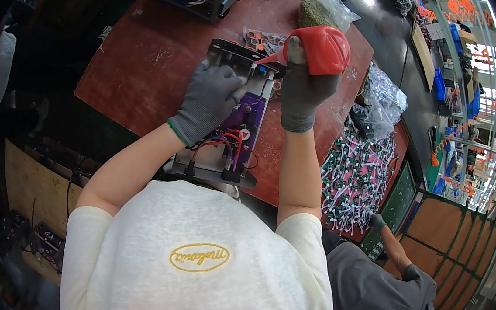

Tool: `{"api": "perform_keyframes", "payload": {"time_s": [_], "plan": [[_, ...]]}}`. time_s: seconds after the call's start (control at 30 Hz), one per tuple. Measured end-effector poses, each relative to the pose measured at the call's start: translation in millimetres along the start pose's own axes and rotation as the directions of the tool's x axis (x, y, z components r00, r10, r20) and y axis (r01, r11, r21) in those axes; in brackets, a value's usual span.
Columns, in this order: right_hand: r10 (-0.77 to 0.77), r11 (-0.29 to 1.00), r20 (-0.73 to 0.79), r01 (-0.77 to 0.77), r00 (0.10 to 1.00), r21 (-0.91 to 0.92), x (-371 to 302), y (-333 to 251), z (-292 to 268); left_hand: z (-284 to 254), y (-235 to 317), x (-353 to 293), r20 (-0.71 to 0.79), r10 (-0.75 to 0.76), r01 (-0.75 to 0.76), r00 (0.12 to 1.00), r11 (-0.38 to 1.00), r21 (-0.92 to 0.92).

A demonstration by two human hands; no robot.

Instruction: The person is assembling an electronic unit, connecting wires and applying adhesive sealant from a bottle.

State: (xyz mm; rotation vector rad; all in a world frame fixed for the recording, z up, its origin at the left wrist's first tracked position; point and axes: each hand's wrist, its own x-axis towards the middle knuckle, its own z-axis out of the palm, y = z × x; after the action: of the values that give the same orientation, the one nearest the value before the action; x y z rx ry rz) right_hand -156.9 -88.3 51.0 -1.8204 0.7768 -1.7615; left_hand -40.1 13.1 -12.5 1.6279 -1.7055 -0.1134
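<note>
Red plastic squeeze bottle [328, 49], grasped in the right hand [306, 88], is pointing left at the far end of a fore-and-aft silver metal chassis [213, 163], which the left hand [211, 94] is touching, grip unclear.

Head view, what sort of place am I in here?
Probably an electronics assembly workshop: a purple circuit board sits in front of you, many small wired boards lie massed at the right, and orange coiled hoses hang beyond.

R hand [305, 94] w/ red btl [326, 49], L hand [210, 97] at chassis [206, 160].
</note>
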Motion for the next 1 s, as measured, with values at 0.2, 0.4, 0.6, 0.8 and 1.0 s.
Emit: {"api": "perform_keyframes", "payload": {"time_s": [0.2, 0.4, 0.6, 0.8, 1.0], "plan": [[0.051, 0.997, 0.013, -0.051, 0.999, 0.050, 0.5, -5.5, 2.6, 0.6, -0.1, 0.4, -0.003, 0.004, -0.004, 1.000, 1.000, -0.003], [0.010, 0.999, 0.039, -0.012, 0.999, 0.040, -0.1, -3.8, 3.8, 1.2, -2.2, 0.2, -0.007, 0.005, -0.005, 1.000, 1.000, 0.006], [0.050, 0.994, 0.033, -0.053, 0.998, 0.099, -0.9, -1.6, 2.6, 2.3, -1.2, -0.1, -0.002, 0.001, -0.001, 1.000, 1.000, 0.003], [-0.006, 1.000, 0.044, 0.005, 0.999, 0.014, 1.1, -1.8, 0.9, 2.2, -1.6, -0.3, -0.002, 0.006, -0.006, 1.000, 1.000, 0.005], [0.001, 1.000, 0.044, -0.001, 0.999, 0.004, 0.8, 0.5, 0.5, 2.8, -2.3, -1.2, -0.002, -0.005, 0.005, 1.000, 1.000, 0.009]]}}
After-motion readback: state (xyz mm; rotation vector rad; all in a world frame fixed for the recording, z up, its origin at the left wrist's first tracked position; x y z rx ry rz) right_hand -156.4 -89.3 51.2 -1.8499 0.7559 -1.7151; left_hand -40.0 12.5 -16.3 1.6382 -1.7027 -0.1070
